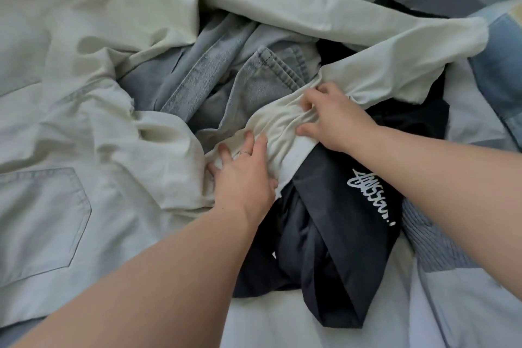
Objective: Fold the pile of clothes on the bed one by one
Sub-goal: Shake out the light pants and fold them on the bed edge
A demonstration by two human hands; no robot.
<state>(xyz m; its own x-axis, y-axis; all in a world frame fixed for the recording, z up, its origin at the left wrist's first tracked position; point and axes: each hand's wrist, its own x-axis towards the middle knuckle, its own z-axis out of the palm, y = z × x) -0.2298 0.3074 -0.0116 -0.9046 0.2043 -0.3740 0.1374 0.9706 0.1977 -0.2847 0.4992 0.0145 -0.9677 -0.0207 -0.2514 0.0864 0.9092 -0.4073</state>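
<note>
A heap of clothes covers the bed. A large cream garment (pixel 118 70) with a patch pocket spreads over the left and back. Light blue jeans (pixel 226 79) lie bunched in the middle. A dark navy garment (pixel 333 229) with white script lettering lies at the front right. My left hand (pixel 243 178) grips a bunched edge of the cream garment near the middle, fingers dug into the folds. My right hand (pixel 336 118) pinches the same cream fabric a little to the right, thumb under and fingers curled over it.
A pale bedsheet (pixel 282 325) shows at the front. Blue and white patterned bedding (pixel 497 65) lies at the right edge. A striped grey-blue cloth (pixel 432 240) sits beside the navy garment. More dark clothing (pixel 409 118) lies under the cream fabric at the right.
</note>
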